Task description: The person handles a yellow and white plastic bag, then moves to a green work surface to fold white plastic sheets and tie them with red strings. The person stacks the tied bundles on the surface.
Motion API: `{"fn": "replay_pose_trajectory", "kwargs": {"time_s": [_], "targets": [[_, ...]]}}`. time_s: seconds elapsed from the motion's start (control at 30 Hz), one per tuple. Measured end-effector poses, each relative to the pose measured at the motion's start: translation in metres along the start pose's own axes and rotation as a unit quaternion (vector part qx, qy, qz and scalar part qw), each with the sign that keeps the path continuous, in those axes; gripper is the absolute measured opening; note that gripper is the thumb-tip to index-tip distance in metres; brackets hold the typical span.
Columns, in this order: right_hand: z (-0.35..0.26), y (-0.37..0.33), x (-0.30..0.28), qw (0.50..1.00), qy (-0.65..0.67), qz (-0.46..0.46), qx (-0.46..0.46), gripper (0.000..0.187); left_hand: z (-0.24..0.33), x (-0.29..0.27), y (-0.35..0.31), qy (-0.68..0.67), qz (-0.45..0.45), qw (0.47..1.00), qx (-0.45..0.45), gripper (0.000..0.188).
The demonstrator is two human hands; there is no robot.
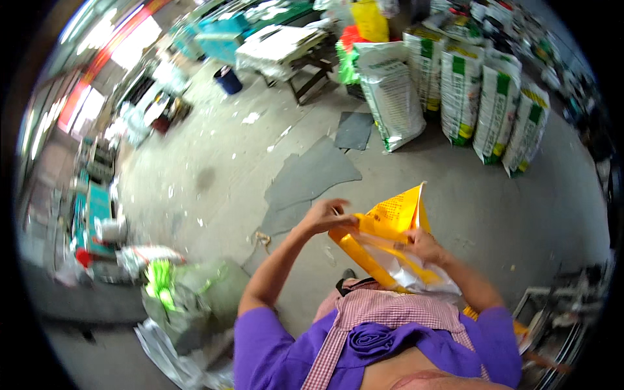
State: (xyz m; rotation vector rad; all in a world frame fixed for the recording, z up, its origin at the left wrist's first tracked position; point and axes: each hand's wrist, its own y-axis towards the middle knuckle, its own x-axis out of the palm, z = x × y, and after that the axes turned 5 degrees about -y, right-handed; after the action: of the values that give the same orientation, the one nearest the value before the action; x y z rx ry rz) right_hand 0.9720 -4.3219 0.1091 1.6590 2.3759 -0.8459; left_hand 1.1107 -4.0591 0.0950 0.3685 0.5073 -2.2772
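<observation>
In front of my waist hangs a yellow and white plastic sack (394, 211), limp and partly folded, with its top corner pointing up and away. My left hand (327, 218) is closed on the sack's left edge, thumb and fingers pinching the yellow material. On the other side, my right hand (426, 248) grips the sack near its middle right, its fingers partly hidden by folds. The white part of the sack drapes down against my checked apron (383, 304).
Several filled white and green sacks (461, 94) stand upright at the far right. Grey flat sheets (315, 170) lie on the floor ahead. A large translucent bag (205, 296) with bright green material sits at left. A dark blue bin (227, 80) and a worktable (283, 49) stand farther off.
</observation>
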Motion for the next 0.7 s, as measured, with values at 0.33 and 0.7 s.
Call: {"fn": "replay_pose_trajectory", "kwargs": {"time_s": [0.33, 0.7], "targets": [[-0.065, 0.135, 0.063, 0.905, 0.397, 0.080, -0.128, 0.059, 0.002, 0.047, -0.035, -0.496, 0.187, 0.848, 0.024, 0.029], [0.092, 0.118, -0.030, 0.984, -0.036, 0.140, 0.105, 0.033, -0.115, -0.053, -0.166, -0.565, 0.075, 0.817, -0.087, 0.074]]}}
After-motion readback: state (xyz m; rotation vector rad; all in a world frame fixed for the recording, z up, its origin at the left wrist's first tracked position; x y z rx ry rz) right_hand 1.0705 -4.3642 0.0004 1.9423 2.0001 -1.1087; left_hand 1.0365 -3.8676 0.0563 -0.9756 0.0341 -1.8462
